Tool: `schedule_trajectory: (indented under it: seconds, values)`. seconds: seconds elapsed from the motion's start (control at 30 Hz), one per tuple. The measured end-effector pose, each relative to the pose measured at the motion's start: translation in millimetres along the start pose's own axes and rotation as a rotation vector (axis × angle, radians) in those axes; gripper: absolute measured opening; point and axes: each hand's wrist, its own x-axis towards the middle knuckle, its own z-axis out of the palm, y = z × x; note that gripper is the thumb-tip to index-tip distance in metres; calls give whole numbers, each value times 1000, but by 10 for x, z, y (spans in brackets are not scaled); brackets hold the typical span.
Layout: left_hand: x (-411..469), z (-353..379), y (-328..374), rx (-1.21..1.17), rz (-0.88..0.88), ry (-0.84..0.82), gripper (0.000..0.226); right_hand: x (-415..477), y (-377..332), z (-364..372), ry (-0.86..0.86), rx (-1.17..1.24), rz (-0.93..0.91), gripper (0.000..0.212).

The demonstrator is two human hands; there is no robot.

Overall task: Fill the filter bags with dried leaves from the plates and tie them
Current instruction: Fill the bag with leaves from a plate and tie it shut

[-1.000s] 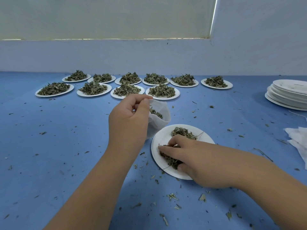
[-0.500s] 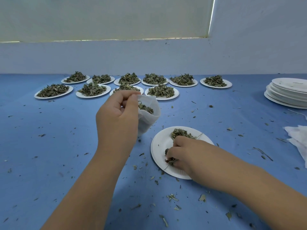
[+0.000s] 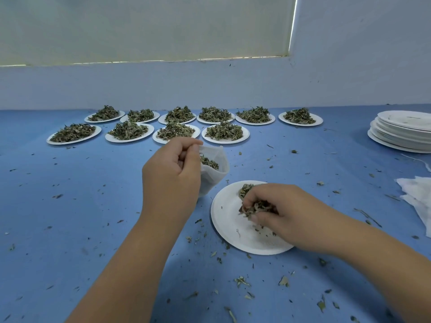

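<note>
1. The blue table [image 3: 70,206] has bits of leaf all over.
2. The left hand [image 3: 171,180] pinches the white filter bag [image 3: 213,176], just left of the near plate [image 3: 233,224].
3. The right hand [image 3: 286,213] grips dried leaves [image 3: 253,208] over that plate.

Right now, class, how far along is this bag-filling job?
Done, it seems: a stack of empty plates sits on the right. In hand: the left hand holds a partly filled filter bag open; the right hand pinches leaves off the near plate. Left: tying this bag, and ten heaped plates behind.
</note>
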Motion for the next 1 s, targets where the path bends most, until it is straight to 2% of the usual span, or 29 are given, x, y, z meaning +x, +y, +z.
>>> schedule_trajectory:
  seconds: [0.2, 0.37, 0.5, 0.67, 0.83, 1.0]
  values:
    - [-56, 51, 1, 81, 86, -34, 19, -18, 10, -177, 72, 370, 61, 22]
    - [-118, 141, 57, 194, 175, -112, 14, -12, -37, -239, 126, 626, 7, 17]
    - [-165, 205, 83, 208, 211, -145, 13, -23, -73, -275, 158, 720, 0, 9]
    - [-199, 258, 87, 202, 243, -177, 13, -6, -67, -270, 165, 706, 34, 11]
    - [-230, 307, 91, 182, 243, -188, 14, 35, -87, -162, 261, 462, 145, 13]
    - [-259, 359, 86, 99, 149, -229, 14, 44, -161, -89, 334, 384, 191, 16]
